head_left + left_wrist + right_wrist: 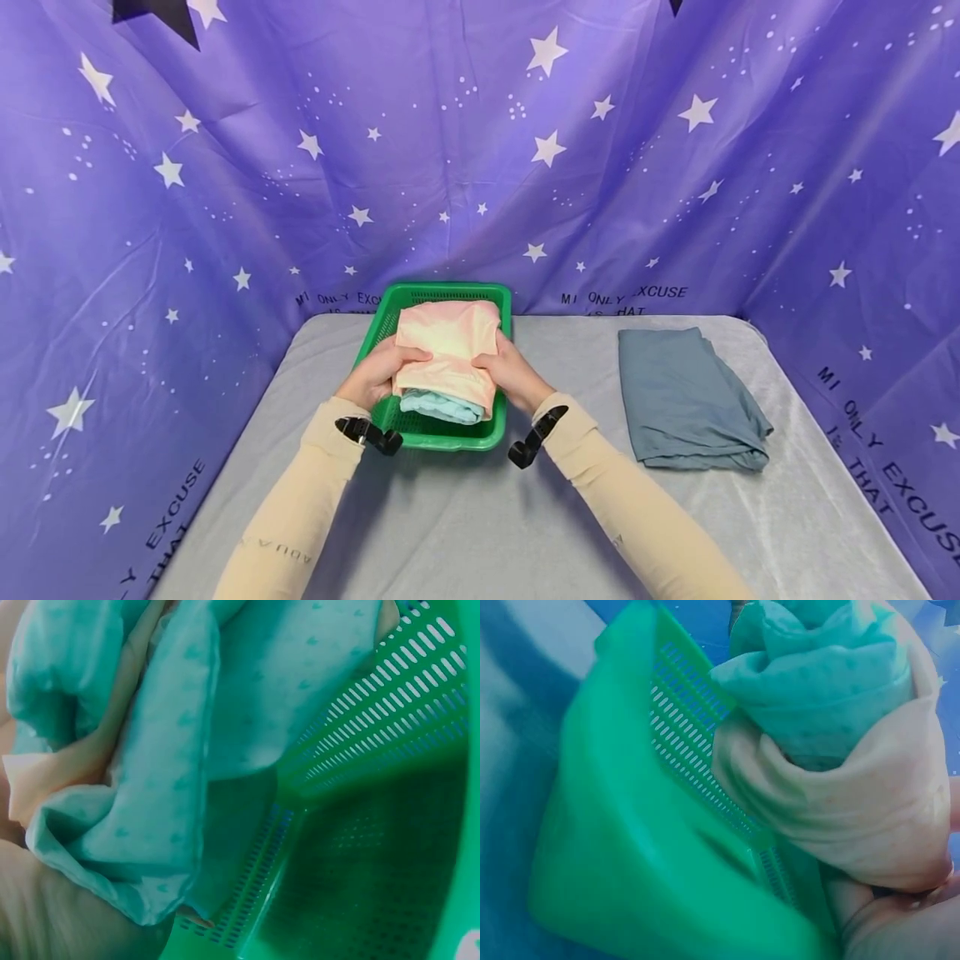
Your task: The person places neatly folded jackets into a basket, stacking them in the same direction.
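Note:
Both hands hold a folded bundle of cloth, pink outside [447,329] with a mint-green patterned layer [441,406] showing at its near end. My left hand [381,368] grips the left side, its thumb on top. On the right side my right hand [516,371] grips likewise, thumb on top. The bundle is over the green plastic basket [450,443], whose slotted wall [405,690] shows beside the mint-green cloth [165,772] in the left wrist view. In the right wrist view the pink cloth [855,802] wraps around the mint-green roll [832,697]. The fingers beneath are mostly hidden.
A folded grey-blue cloth [686,400] lies on the right of the table, which has a light grey cover [480,525]. Purple curtains with white stars [465,150] hang behind and at both sides. The basket stands near the table's back edge.

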The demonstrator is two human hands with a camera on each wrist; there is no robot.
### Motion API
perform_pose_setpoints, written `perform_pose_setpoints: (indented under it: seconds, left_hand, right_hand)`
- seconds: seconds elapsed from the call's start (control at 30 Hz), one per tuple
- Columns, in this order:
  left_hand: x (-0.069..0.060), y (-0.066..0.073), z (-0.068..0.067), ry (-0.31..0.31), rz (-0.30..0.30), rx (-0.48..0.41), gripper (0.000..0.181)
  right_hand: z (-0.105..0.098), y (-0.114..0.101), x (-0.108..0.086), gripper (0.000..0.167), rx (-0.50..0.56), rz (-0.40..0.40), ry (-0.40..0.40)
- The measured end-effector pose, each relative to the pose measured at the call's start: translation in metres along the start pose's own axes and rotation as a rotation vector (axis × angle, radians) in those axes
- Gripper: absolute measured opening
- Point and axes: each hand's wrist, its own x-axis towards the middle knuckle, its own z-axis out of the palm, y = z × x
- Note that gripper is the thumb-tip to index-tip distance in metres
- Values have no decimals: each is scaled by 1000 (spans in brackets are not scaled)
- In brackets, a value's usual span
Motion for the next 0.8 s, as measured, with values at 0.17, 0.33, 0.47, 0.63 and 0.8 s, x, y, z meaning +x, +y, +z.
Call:
perform_pose_setpoints:
  seconds: [0.17, 0.33, 0.47, 0.63, 0.8]
  left_hand:
    - [11, -1, -5, 21, -23, -26, 52]
    - [21, -2, -9, 45, -52, 3, 49]
    - [26, -2, -12, 55, -59, 4, 45]
    - [29, -5, -16, 45, -82, 33, 36]
    - [28, -11, -22, 15, -100, 59, 38]
  right_hand:
    - [1, -5, 5, 86, 30, 38, 32]
    - [3, -10, 6, 85, 60, 65, 42]
    - [3, -11, 6, 83, 67, 88, 42]
    - [3, -12, 4, 74, 26, 108, 52]
    - [6, -10, -3, 76, -13, 138, 48]
